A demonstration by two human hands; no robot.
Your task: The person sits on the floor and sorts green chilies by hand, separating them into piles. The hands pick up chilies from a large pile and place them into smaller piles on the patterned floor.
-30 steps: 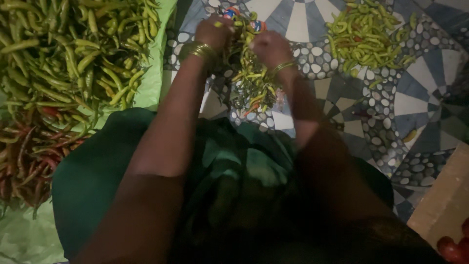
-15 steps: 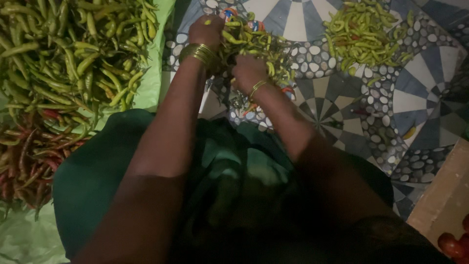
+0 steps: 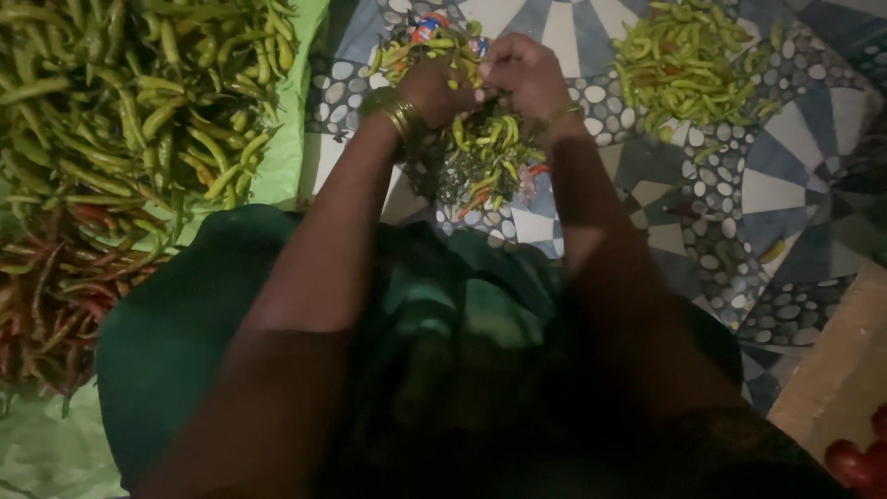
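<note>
My left hand [image 3: 434,91] and my right hand [image 3: 522,72] meet over a small heap of green chillies [image 3: 485,152] lying on a clear plastic bag on the patterned floor. Both hands have their fingers curled around chillies from the top of that heap, knuckles almost touching. Gold bangles ring my left wrist [image 3: 399,113], and a thin one is on the right wrist. What exactly each hand pinches is hidden by the fingers.
A big pile of green chillies [image 3: 139,102] lies on a light green sheet [image 3: 286,176] at the left, with red chillies [image 3: 46,314] below it. A second green chilli pile [image 3: 693,69] sits at the upper right. Red round things [image 3: 855,462] show at the bottom right.
My right hand dipped down into the heap and came back up beside the left hand. The left hand stayed near the heap's top.
</note>
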